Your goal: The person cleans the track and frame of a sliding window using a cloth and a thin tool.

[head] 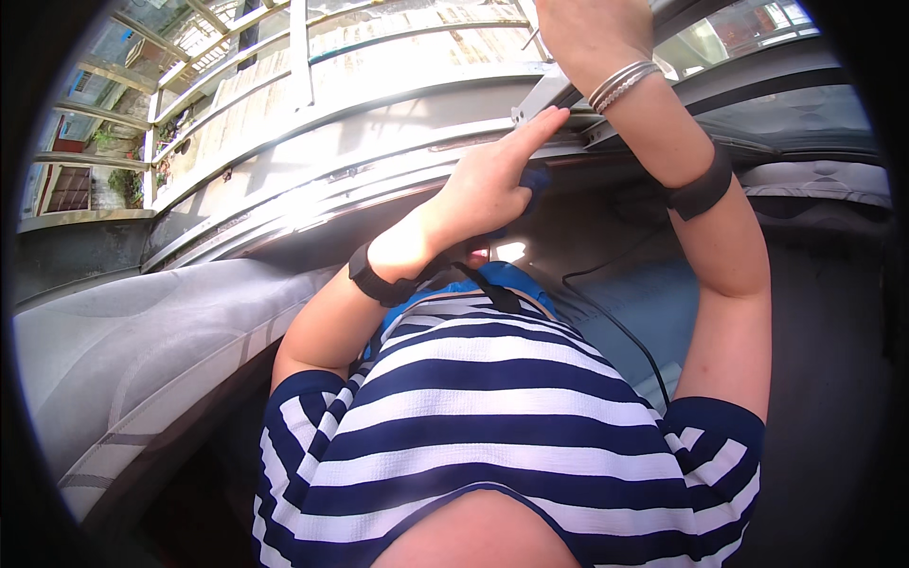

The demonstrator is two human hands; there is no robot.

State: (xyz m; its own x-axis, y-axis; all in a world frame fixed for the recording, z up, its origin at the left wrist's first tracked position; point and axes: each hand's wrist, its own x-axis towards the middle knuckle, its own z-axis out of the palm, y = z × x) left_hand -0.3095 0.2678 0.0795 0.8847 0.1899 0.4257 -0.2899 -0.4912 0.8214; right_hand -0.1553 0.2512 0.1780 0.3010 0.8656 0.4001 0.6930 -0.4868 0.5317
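Note:
My left hand [486,181] reaches over the window sill, its outstretched fingers at the lower corner of a metal-framed window sash [541,96]. Whether those fingers press on the sash or only lie in front of it, I cannot tell. Something dark blue [537,186] shows just behind this hand; its contact with the palm is hidden. Higher up, my right hand [595,28] is raised beside the sash, and its fingers are cut off by the top of the picture. Below the sash runs a worn metal window track [369,170] in bright sunlight.
Outside the window stands a metal railing [298,53], with buildings and plants below. A grey padded fabric edge [177,341] lies at the left, another [817,181] at the right. A thin black cable [618,319] hangs beside my body. Glass panes [788,121] fill the upper right.

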